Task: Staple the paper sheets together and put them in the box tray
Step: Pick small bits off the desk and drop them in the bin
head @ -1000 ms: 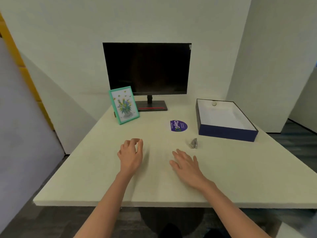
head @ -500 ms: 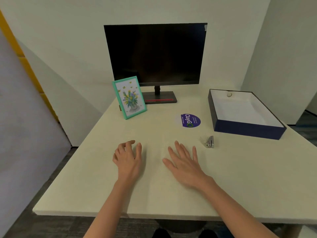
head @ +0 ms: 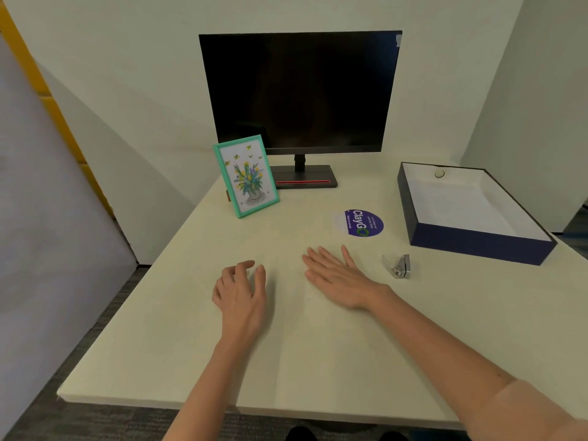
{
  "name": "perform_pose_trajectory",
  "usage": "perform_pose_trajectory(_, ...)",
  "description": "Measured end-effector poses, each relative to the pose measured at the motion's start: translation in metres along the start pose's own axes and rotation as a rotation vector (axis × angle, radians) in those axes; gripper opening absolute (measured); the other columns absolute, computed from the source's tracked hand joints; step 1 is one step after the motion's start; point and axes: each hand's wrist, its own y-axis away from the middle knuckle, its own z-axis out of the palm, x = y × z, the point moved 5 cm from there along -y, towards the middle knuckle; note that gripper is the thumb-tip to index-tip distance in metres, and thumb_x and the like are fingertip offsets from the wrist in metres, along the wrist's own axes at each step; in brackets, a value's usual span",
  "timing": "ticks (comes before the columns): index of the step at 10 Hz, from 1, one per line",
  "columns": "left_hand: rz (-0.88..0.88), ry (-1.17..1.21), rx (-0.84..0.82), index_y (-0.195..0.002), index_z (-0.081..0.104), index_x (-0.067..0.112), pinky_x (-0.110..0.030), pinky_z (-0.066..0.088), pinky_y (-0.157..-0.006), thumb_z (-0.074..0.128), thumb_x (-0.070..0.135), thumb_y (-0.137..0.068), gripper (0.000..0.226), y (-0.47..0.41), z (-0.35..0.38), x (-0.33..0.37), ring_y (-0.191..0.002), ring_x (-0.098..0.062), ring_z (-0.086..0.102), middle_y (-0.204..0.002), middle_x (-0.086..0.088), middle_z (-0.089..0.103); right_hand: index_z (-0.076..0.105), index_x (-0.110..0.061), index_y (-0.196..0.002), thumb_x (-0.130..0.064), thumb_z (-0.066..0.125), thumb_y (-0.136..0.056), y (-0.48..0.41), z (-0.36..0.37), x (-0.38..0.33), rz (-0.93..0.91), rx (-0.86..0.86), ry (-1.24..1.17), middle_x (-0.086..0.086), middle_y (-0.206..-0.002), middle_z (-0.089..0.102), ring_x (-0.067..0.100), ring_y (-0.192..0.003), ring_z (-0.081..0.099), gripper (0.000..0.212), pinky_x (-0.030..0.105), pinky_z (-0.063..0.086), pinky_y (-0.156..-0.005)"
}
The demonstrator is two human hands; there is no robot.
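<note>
My left hand rests on the cream table with its fingers loosely curled and its fingertips touching the surface. My right hand lies flat beside it, fingers straight, palm down. Neither hand holds anything. A small silver stapler sits on the table a short way to the right of my right hand. Behind it at the far right stands the navy box tray with a white inside; a small round thing lies at its far end. Paper sheets cannot be told apart from the pale tabletop under my hands.
A black monitor stands at the back of the table. A teal picture frame with flowers leans in front of its left side. A round purple sticker lies between the monitor and my right hand. The table's front edge is near me.
The view has moved closer and shifted to the left. My right hand has slid a little forward and flattened. My left hand's fingers have uncurled slightly.
</note>
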Motion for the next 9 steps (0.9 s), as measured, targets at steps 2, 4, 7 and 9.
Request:
perform_pose_trajectory(2,0.004,-0.021,-0.015,-0.123,0.055,0.024,-0.037,0.014,-0.112,0.039,0.038,-0.098,0.033,0.0,0.001,0.002,-0.126,-0.022,0.037,-0.125,-0.003,0.046,0.002,-0.039,-0.151,-0.048,0.009,-0.101,0.046,0.011,-0.017,-0.118,0.002,-0.003,-0.018,-0.158,-0.014,0.0,-0.144,-0.02,0.052,0.041,-0.019,-0.118)
perform_pose_trajectory(4,0.004,-0.026,-0.029,-0.123,0.056,0.022,-0.037,0.014,-0.112,0.037,0.037,-0.099,0.034,0.002,-0.001,0.004,-0.126,-0.022,0.037,-0.125,-0.004,0.045,0.002,-0.032,-0.153,-0.047,0.013,-0.101,0.067,0.004,0.002,0.096,0.055,-0.066,-0.01,-0.16,-0.014,0.003,-0.145,-0.019,0.054,0.041,-0.019,-0.118)
perform_pose_trajectory(7,0.0,-0.023,-0.034,-0.121,0.057,0.022,-0.037,0.014,-0.112,0.038,0.037,-0.098,0.034,0.003,-0.001,0.004,-0.125,-0.022,0.037,-0.124,-0.004,0.046,-0.003,-0.029,-0.153,-0.053,0.012,-0.099,0.076,0.019,-0.04,0.13,0.093,-0.017,-0.004,-0.16,-0.017,0.009,-0.146,-0.02,0.061,0.045,-0.018,-0.117)
perform_pose_trajectory(9,0.006,-0.028,-0.034,-0.121,0.057,0.023,-0.037,0.014,-0.112,0.037,0.037,-0.098,0.033,0.002,-0.001,0.004,-0.125,-0.022,0.037,-0.123,-0.004,0.046,-0.009,-0.025,-0.152,-0.058,0.007,-0.096,0.116,0.013,-0.022,0.31,0.064,-0.008,-0.002,-0.158,-0.024,0.009,-0.144,-0.025,0.068,0.045,-0.019,-0.117)
